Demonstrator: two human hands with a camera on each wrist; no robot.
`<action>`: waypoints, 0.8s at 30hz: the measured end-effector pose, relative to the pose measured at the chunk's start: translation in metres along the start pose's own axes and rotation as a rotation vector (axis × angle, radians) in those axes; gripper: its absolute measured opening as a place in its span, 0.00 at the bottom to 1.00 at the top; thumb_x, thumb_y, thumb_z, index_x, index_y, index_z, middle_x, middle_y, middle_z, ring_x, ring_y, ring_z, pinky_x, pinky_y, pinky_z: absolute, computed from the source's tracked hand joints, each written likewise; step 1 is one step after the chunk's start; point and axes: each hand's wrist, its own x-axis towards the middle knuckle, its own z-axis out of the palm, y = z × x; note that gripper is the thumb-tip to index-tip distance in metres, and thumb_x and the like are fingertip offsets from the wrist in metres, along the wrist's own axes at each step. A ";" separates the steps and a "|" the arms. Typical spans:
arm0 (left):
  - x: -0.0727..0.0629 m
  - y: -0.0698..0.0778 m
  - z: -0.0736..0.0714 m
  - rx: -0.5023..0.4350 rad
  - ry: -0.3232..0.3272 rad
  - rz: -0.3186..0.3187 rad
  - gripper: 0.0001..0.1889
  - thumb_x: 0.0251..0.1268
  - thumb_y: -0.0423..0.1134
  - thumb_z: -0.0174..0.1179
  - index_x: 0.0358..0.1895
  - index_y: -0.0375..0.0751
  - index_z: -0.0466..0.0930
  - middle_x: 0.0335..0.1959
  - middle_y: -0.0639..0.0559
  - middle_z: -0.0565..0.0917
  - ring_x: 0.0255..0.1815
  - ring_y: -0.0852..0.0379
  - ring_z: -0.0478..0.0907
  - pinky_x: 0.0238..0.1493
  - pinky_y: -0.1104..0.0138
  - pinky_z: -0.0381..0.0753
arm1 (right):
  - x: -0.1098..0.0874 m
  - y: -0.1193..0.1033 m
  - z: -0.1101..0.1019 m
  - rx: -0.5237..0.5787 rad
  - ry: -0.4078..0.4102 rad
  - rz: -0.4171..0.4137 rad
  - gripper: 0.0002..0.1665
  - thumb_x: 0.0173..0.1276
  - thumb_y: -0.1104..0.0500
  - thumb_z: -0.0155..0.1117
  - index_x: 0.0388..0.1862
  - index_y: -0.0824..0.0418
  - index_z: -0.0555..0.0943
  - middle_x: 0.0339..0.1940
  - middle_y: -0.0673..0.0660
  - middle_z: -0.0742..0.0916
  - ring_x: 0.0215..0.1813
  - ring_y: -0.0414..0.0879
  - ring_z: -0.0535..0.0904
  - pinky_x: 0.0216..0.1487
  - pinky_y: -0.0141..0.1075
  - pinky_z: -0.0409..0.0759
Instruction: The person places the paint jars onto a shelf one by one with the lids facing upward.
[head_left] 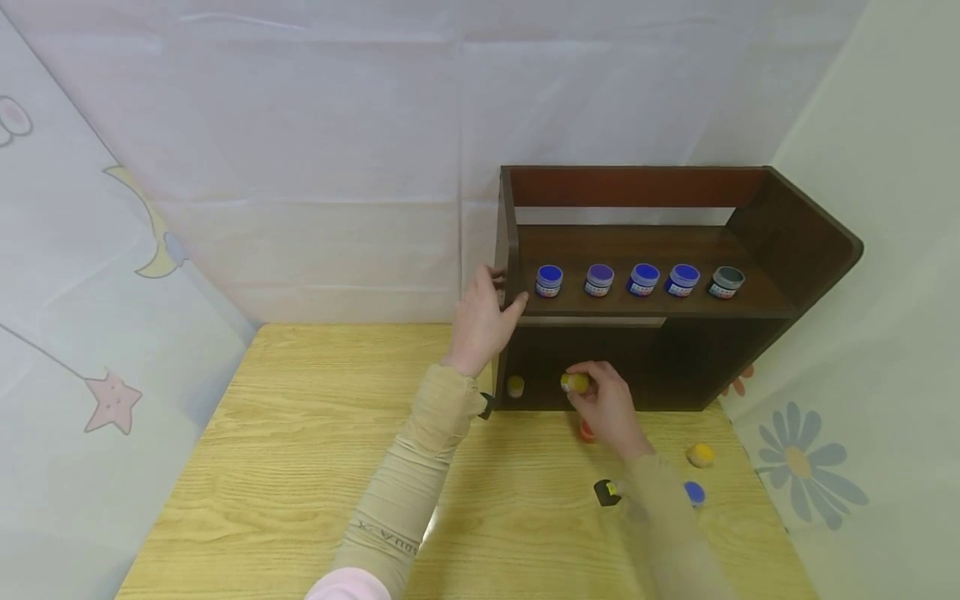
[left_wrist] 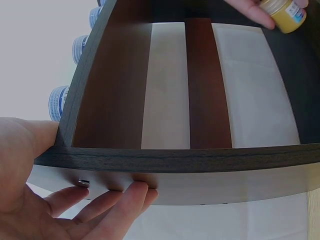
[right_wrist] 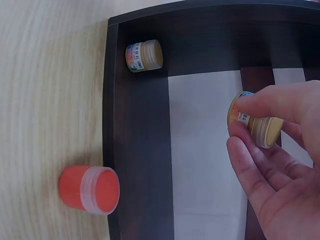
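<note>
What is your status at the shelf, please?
Left hand grips shelf. Right hand holds yellow jar. Red jar in front of shelf, possible obstacle.

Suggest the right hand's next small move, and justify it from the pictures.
Probably lower the held yellow jar onto the bottom board, beside the standing yellow jar: the right hand holds it above that board, bare wood shows alongside, and the left hand grips the shelf unit's side panel.

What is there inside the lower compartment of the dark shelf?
A yellow jar stands at the left end. The right hand holds another yellow jar and, in the head view, hides what is behind it.
</note>
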 end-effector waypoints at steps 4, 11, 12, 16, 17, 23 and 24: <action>0.000 -0.001 0.000 0.001 0.002 0.001 0.27 0.73 0.48 0.63 0.65 0.36 0.66 0.57 0.42 0.80 0.46 0.47 0.82 0.41 0.56 0.83 | 0.007 -0.002 0.000 0.021 -0.013 0.040 0.20 0.61 0.73 0.73 0.53 0.65 0.83 0.47 0.62 0.79 0.40 0.52 0.81 0.41 0.40 0.82; 0.000 -0.001 0.000 0.000 0.006 0.007 0.27 0.73 0.48 0.63 0.64 0.36 0.66 0.56 0.42 0.80 0.46 0.46 0.82 0.41 0.56 0.82 | 0.017 -0.005 0.003 0.008 0.006 0.026 0.20 0.61 0.73 0.71 0.52 0.66 0.83 0.47 0.65 0.79 0.39 0.54 0.80 0.41 0.42 0.83; 0.000 -0.001 0.000 0.002 0.006 0.006 0.27 0.73 0.48 0.63 0.64 0.36 0.66 0.56 0.42 0.80 0.46 0.47 0.82 0.41 0.56 0.82 | 0.018 -0.004 0.004 -0.001 0.010 0.026 0.19 0.61 0.73 0.70 0.52 0.66 0.84 0.46 0.64 0.79 0.39 0.53 0.80 0.41 0.42 0.82; 0.000 -0.001 0.000 0.008 0.004 0.004 0.27 0.73 0.48 0.63 0.65 0.36 0.66 0.56 0.43 0.80 0.45 0.47 0.82 0.40 0.57 0.83 | 0.023 0.001 0.007 -0.029 0.022 0.020 0.19 0.61 0.73 0.70 0.51 0.66 0.84 0.45 0.64 0.79 0.39 0.53 0.80 0.41 0.44 0.82; 0.000 -0.001 0.000 0.009 0.004 0.006 0.27 0.73 0.48 0.63 0.65 0.36 0.66 0.56 0.43 0.80 0.45 0.47 0.82 0.40 0.57 0.82 | 0.023 0.003 0.007 -0.033 0.026 0.015 0.18 0.61 0.73 0.70 0.51 0.66 0.84 0.45 0.64 0.79 0.40 0.54 0.80 0.42 0.45 0.83; 0.000 0.000 0.000 0.012 0.007 0.008 0.27 0.73 0.48 0.63 0.64 0.37 0.66 0.56 0.43 0.80 0.46 0.47 0.82 0.41 0.56 0.82 | 0.030 0.008 0.010 -0.020 0.031 0.000 0.20 0.61 0.72 0.71 0.53 0.67 0.83 0.45 0.66 0.81 0.42 0.58 0.81 0.44 0.51 0.82; -0.001 0.000 0.000 0.013 0.007 0.005 0.27 0.73 0.48 0.63 0.64 0.37 0.66 0.56 0.43 0.80 0.46 0.47 0.82 0.42 0.56 0.82 | 0.031 0.009 0.010 -0.017 0.027 0.007 0.20 0.62 0.71 0.72 0.54 0.67 0.83 0.46 0.66 0.82 0.42 0.58 0.81 0.44 0.51 0.82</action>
